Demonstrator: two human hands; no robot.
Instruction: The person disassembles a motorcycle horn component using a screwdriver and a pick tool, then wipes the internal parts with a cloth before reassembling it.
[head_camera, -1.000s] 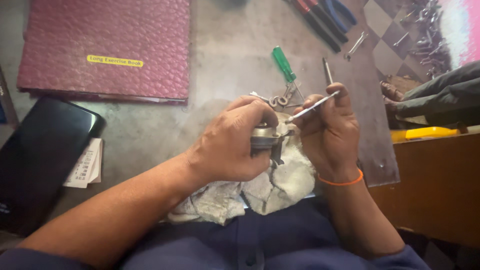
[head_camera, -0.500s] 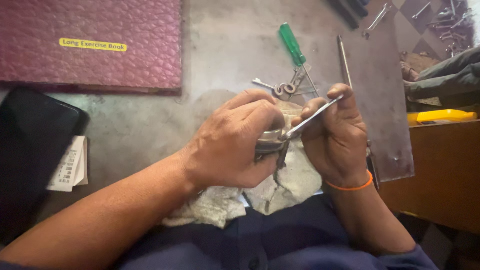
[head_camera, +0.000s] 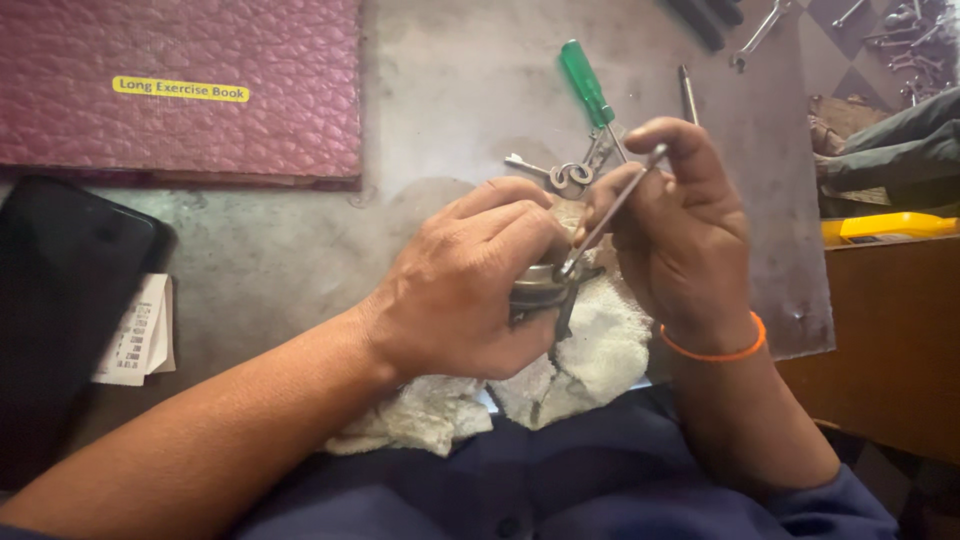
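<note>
Hands meet just above the near edge of the desk (head_camera: 300, 250) in the head view, the only one given. Left hand (head_camera: 455, 290) is clenched around a small round metal part (head_camera: 540, 287), of which only a grey rim shows between the fingers, held over a crumpled whitish cloth (head_camera: 600, 350). Right hand (head_camera: 690, 240) grips a thin metal tool (head_camera: 610, 215) between thumb and forefinger, its lower tip touching the rim of the metal part. An orange band (head_camera: 715, 352) sits on the right wrist.

As a judgement, the work on the part looks to be in mid-course: the tool tip is engaged at the part, nothing has been laid aside on the cloth, and what the tip is doing inside is hidden by the fingers.

Beyond the hands lie a green-handled screwdriver (head_camera: 585, 82) and a bunch of keys (head_camera: 560, 175), close together, with a second dark-tipped tool (head_camera: 688, 92) just beside them. A maroon book (head_camera: 180, 90) rests at the far left, a black phone (head_camera: 60, 290) near it over a slip of printed paper (head_camera: 135, 335). A yellow object (head_camera: 885, 226) sits off the desk's right side
</note>
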